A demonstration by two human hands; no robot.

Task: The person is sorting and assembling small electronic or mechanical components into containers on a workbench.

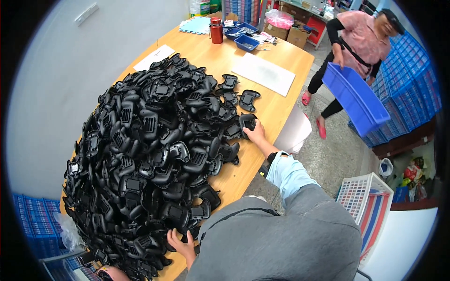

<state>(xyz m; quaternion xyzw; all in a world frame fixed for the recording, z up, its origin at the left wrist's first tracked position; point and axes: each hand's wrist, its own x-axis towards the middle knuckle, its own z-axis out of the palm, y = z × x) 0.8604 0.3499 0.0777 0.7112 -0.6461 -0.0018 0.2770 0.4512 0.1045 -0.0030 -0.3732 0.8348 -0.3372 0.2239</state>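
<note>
A big heap of black game controller shells covers much of the wooden table. At the heap's right side my right hand is closed on the edge of one game controller shell, which rests on the tabletop. Just beyond it lies a separate controller shell. My left hand is at the near edge of the heap, fingers apart, beside several shells; it holds nothing that I can see.
A white board, a red flask and small blue trays sit at the table's far end. On the right, a person carries a blue bin past stacked blue crates. A white basket stands nearer.
</note>
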